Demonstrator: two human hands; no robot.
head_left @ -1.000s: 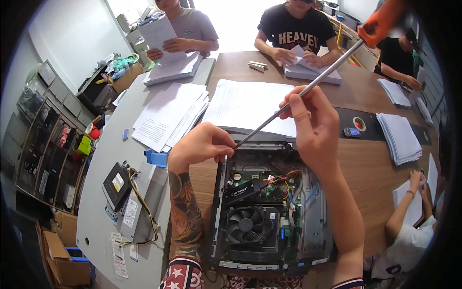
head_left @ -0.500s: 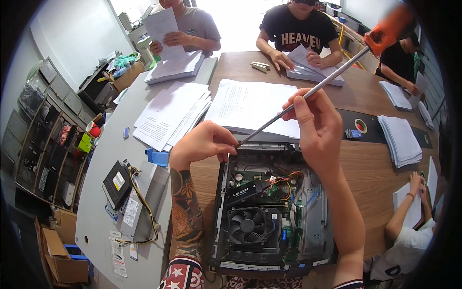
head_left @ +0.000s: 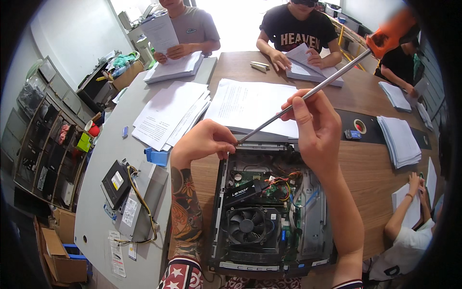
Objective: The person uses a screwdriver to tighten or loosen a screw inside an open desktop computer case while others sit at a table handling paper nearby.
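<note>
My right hand (head_left: 317, 127) grips the thin metal shaft of a long screwdriver (head_left: 332, 77) between thumb and fingers. Its orange handle rises to the upper right, and its tip slants down to my left fingertips. At the computer case's far left corner, my left hand (head_left: 204, 142) has thumb and fingers pinched beside that tip. What they pinch, if anything, is too small to make out. The open computer case (head_left: 315, 236) lies flat before me, with a black fan (head_left: 246, 225), a black flat drive (head_left: 242, 192), a green circuit board and coloured cables inside.
Left of the case lie a metal power supply (head_left: 147, 202) with cables and a black drive (head_left: 115, 183). Paper stacks (head_left: 252, 106) lie beyond the case. A tape roll (head_left: 359, 126) is to the right. Several people handle papers around the table.
Both my hands and the screwdriver stay almost in place. Across the table, the person at the left has lowered a hand along the raised sheets.
</note>
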